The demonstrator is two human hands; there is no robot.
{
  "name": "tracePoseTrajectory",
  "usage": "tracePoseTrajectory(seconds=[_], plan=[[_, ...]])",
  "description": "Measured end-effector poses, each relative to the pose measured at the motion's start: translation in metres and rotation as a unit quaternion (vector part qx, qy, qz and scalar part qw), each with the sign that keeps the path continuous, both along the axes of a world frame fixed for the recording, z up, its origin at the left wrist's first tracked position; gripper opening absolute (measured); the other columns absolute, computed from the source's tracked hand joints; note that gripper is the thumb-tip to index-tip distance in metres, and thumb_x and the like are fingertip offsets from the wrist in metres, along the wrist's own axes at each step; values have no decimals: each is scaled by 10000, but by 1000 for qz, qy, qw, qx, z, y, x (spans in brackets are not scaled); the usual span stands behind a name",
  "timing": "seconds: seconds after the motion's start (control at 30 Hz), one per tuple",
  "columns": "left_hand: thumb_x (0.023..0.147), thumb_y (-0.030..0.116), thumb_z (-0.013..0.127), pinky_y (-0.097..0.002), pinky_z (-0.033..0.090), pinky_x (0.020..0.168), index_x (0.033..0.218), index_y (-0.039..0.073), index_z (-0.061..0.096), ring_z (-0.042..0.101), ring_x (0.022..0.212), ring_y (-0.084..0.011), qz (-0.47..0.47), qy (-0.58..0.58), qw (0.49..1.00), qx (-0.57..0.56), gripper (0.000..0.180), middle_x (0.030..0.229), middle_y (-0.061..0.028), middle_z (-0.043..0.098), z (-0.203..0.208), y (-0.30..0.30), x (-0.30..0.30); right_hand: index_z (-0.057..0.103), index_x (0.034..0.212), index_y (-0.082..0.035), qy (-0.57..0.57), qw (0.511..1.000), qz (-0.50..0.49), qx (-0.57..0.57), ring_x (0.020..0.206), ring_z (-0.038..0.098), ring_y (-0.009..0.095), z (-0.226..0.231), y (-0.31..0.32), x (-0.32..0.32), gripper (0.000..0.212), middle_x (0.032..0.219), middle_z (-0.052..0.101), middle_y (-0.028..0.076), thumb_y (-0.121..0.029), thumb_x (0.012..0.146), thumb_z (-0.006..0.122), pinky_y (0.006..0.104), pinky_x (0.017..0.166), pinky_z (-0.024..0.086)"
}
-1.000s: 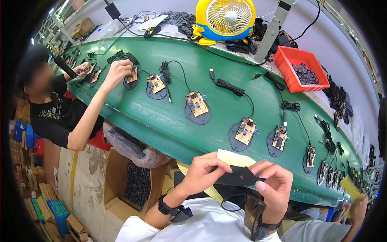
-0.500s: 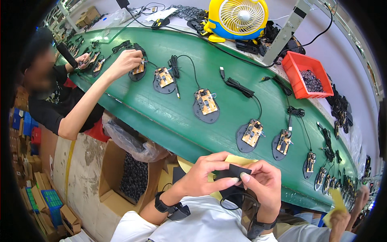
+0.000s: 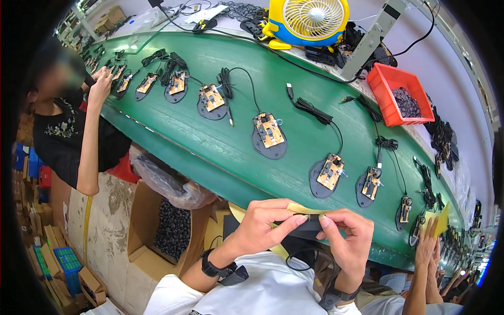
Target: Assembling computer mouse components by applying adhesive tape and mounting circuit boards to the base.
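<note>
In front of my chest, both hands pinch a thin black strip (image 3: 308,224) between thumbs and fingers. My left hand (image 3: 268,226) is closed on its left end, and my right hand (image 3: 347,237) on its right end. Behind the fingers shows the edge of a yellow sheet (image 3: 302,209); which fingers touch it I cannot tell. More black and yellow sheet material lies below on my lap, partly hidden by my hands. Just beyond is a green belt (image 3: 220,157) bearing several black mouse bases with tan circuit boards (image 3: 269,134) and coiled cables. Black bands circle both my wrists.
A yellow-and-blue fan (image 3: 312,21) and a red bin (image 3: 401,97) of small dark parts stand along the far side. Left sits a person in black (image 3: 63,128); right, another person's hands hold a yellow sheet (image 3: 439,219). An open carton (image 3: 139,231) stands on the floor.
My hands have drawn slightly apart, and the black strip has tilted between them. The left co-worker's arm has pulled back from a mouse base. The right co-worker's yellow sheet has moved up over the belt.
</note>
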State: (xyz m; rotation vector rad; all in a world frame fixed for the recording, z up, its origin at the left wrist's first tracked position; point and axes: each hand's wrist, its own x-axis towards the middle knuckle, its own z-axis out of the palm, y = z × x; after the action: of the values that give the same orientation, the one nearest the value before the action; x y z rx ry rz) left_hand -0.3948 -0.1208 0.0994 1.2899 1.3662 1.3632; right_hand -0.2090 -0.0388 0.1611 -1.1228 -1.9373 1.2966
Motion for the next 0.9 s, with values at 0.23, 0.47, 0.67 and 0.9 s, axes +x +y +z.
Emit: tracePoseTrajectory(seconds=[0.23,0.47,0.67,0.9], plan=[[944,66,731,-326,520,690,1029,-45,765,685,752,-222,38,-48,998,31,144,878,-122,737,-14,-4,-12,662,996,65,188,965,-176,-38,559,659,154,12,13,15,65,757,674,79,5,989,685,256,498,507],[850,77,802,-333,535,720,933,-72,744,690,807,-256,-54,-91,991,83,180,936,-144,731,-9,-6,-17,711,1017,75,207,960,-186,-45,501,581,115,-10,35,27,133,742,687,90,58,900,772,246,432,424],[771,78,827,-406,580,808,937,-54,737,711,972,-344,-123,-4,976,182,231,970,-154,728,-6,28,-3,730,1007,71,160,963,-208,-59,509,561,68,-35,48,14,162,753,707,73,33,877,818,221,422,387],[774,171,840,-462,594,866,947,-45,720,693,1143,-393,-134,109,962,209,301,960,-142,701,-25,62,-1,750,1001,56,50,964,-239,-108,556,561,15,-57,57,4,169,773,725,25,-32,888,839,186,434,364]])
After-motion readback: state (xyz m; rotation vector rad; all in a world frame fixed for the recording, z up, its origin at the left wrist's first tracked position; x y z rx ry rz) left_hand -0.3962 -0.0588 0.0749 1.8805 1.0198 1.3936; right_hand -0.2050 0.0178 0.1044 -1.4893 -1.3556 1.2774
